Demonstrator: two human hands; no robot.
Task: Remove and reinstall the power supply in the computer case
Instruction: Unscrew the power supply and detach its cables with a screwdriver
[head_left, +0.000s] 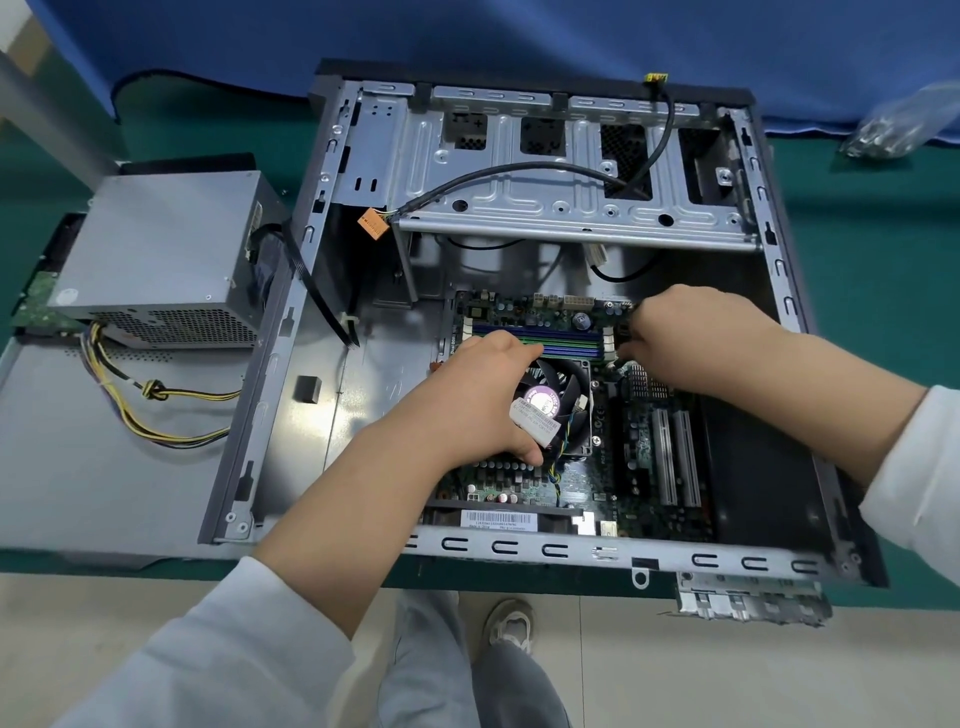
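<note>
PSU (161, 260) sits out of the case (519, 545) at the bench's left edge, cables trailing, freeing the motherboard (639, 447): left hand (483, 410) grips a white connector over the CPU fan, right hand (691, 338) curled near the RAM slots, its hold hidden.

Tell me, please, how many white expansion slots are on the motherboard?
2: both slots stand side by side right of the fan, below the right hand. The hands may hide others.
</note>
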